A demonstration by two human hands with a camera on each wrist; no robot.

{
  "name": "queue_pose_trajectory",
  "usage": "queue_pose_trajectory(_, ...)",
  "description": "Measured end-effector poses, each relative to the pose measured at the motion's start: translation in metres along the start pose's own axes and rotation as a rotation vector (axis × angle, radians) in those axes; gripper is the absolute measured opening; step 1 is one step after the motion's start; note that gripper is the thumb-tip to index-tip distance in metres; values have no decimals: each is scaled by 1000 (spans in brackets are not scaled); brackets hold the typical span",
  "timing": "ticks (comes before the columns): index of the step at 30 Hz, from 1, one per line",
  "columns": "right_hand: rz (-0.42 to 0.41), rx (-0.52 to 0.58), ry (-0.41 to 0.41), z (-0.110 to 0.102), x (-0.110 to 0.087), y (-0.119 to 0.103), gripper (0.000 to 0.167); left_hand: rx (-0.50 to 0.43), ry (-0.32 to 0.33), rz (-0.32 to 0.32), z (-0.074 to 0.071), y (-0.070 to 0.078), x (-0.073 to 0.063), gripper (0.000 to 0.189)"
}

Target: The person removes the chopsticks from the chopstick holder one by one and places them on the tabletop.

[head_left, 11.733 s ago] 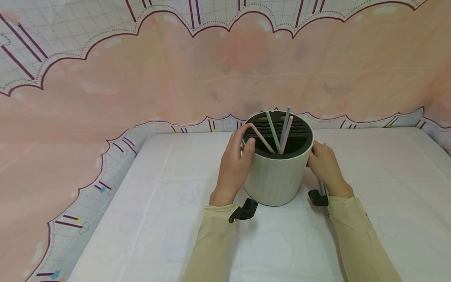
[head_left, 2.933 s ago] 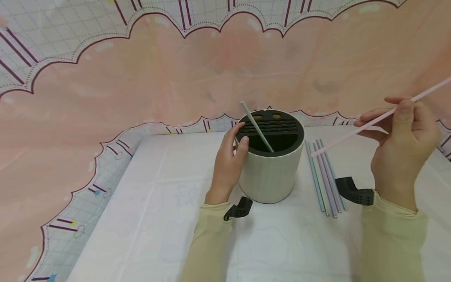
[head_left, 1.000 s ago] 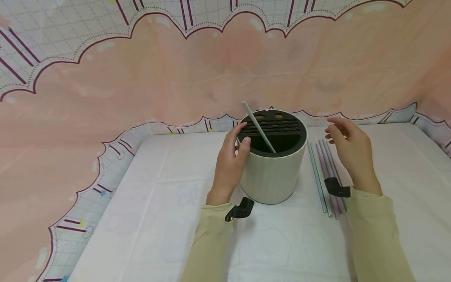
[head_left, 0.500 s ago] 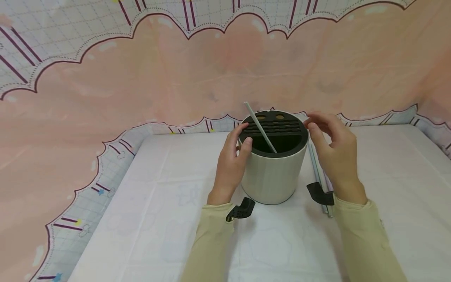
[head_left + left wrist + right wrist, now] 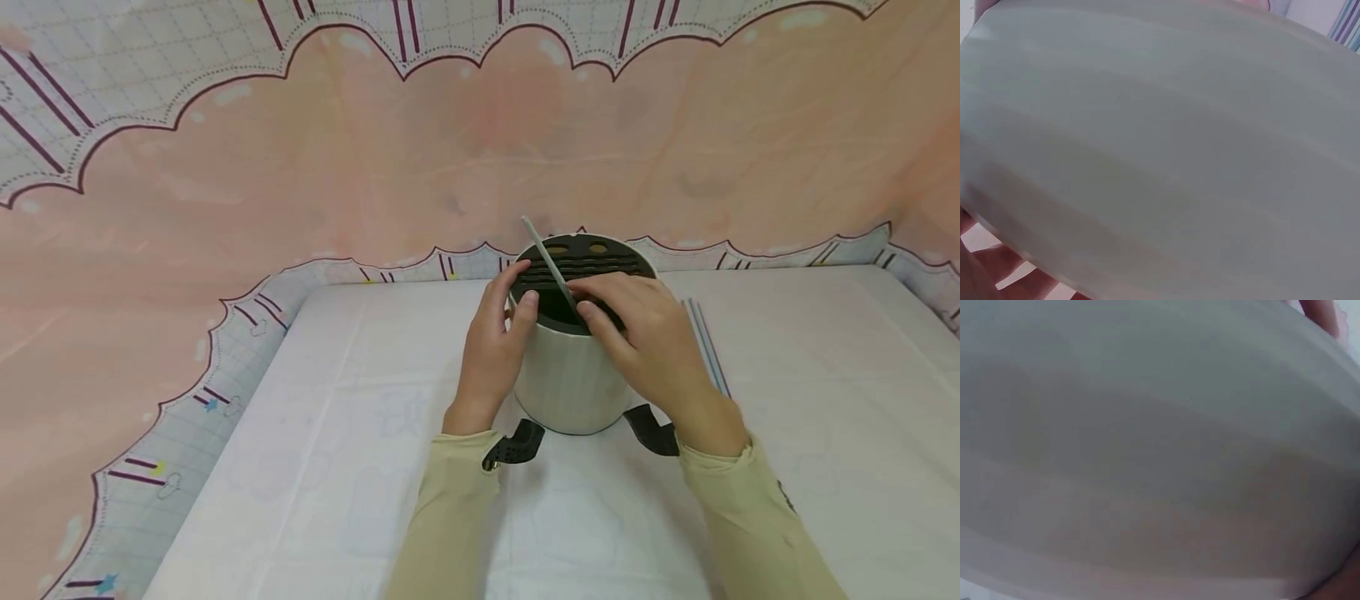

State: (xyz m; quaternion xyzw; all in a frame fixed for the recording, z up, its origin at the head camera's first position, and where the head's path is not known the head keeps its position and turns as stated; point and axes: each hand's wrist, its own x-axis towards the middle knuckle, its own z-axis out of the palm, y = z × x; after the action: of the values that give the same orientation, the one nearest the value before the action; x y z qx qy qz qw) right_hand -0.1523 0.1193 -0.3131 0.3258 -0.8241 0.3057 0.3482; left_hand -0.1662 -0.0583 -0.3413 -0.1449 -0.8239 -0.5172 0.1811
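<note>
A white round utensil holder (image 5: 570, 379) with a black slotted top stands upright on the white table. One pale green stick (image 5: 534, 236), slim as a straw or pencil, leans out of its wide front opening. My left hand (image 5: 491, 342) grips the holder's left rim, thumb in front and fingers behind. My right hand (image 5: 648, 333) reaches over the opening from the right, its thumb and index finger pinching the stick low down. In both wrist views the holder's pale wall (image 5: 1160, 150) fills most of the picture, hiding the fingertips at the stick.
To the right of the holder several pastel sticks (image 5: 705, 342) lie side by side on the table (image 5: 360, 467), partly behind my right hand and wrist. A peach cloth backdrop (image 5: 420, 167) rises behind the table.
My right hand has come left from above the loose sticks to the holder's opening and the green stick. Earlier, more sticks stood in the holder. The left hand has stayed on the rim.
</note>
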Motion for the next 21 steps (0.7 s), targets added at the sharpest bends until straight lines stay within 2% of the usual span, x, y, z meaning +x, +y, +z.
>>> queue_pose_trajectory(6,-58,-87,-78,-2,-1,-2,23,13,13,5,-1,-1,0,45)
queue_pose_trajectory(11,-100,-23,-119,-5,-1,0,18,0,6,-4,-2,-2,-1,45)
queue_pose_trajectory(14,-94,26,-120,-6,-1,1,13,-8,0,-8,-3,-2,-2,45)
queue_pose_trajectory(18,-27,95,-36,-10,-2,0,8,-8,-2,-3,-2,-1,-2,45)
queue_pose_trajectory(21,27,154,108,-15,-3,-2,8,-8,-5,-1,-2,0,-2,46)
